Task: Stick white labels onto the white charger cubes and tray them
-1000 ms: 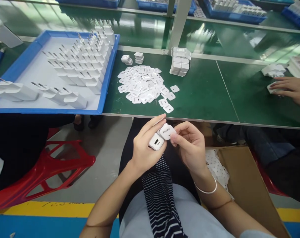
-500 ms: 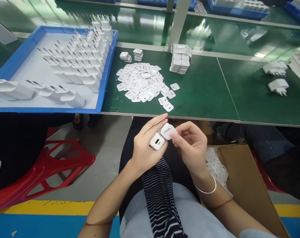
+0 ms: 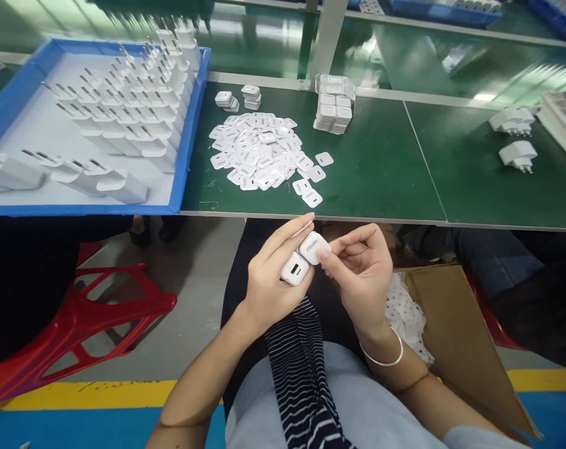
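My left hand (image 3: 268,277) is closed around a white charger (image 3: 294,269), whose end with two USB ports faces up. Beside that end sits a white lettered cover plate (image 3: 311,243) with rounded corners. My right hand (image 3: 361,265) pinches the plate's right edge, its thumb pressed on the top face. What lies under the plate is mostly hidden by my fingers. Ahead of my hands, a pile of similar white plates (image 3: 259,153) lies on the green table (image 3: 376,187), with several loose ones near the front edge.
A blue-rimmed tray (image 3: 180,181) at left holds rows of white chargers with pins upward. Behind the pile stand small plate stacks (image 3: 251,97) and a wrapped block of plates (image 3: 334,112). Two plugs (image 3: 518,154) lie at right. A cardboard box (image 3: 455,337) and red stool (image 3: 100,318) flank me.
The view has shifted slightly, so the table things sit a little further left and up. Both hands keep nearly the same hold, with the right thumb still on the plate.
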The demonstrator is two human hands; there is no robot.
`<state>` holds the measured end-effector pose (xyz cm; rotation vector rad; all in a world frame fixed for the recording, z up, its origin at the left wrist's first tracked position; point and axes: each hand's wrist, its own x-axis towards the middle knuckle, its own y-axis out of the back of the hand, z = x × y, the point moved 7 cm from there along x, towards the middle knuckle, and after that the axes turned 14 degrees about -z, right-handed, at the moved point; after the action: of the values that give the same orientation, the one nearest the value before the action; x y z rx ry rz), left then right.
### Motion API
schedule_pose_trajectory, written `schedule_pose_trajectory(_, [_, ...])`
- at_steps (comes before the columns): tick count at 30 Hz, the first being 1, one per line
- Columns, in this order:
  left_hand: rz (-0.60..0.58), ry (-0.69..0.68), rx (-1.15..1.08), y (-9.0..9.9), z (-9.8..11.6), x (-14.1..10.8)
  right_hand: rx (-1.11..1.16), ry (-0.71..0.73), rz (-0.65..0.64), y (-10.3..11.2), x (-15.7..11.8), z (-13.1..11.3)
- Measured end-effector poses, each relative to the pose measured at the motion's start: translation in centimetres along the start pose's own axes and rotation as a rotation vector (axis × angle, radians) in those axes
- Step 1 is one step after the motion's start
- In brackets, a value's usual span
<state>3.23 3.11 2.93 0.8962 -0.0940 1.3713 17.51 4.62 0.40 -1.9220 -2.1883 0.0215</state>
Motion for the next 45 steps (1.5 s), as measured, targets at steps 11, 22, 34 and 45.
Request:
schedule_pose_trajectory(11, [-0.03,-0.029,0.05,0.0,0.1,-0.1,0.144,-0.12,-0.096,0.2,0.5,0.8])
schedule_pose_trajectory(22, [-0.008,0.059,-0.02,0.0,0.1,0.0,0.12,-0.239,-0.222,0.1,1.4,1.0])
schedule_pose_trajectory(34, [-0.176,0.176,-0.26,0.5,-0.7,0.6,-0.045,-0.067,-0.426,0.2,3.4,-0.3])
schedule_pose_trajectory(45, [-0.252,0.216,-0.199,0.3,-0.9,-0.4,-0.469,0.125,-0.541,0.1,6.8,-5.6])
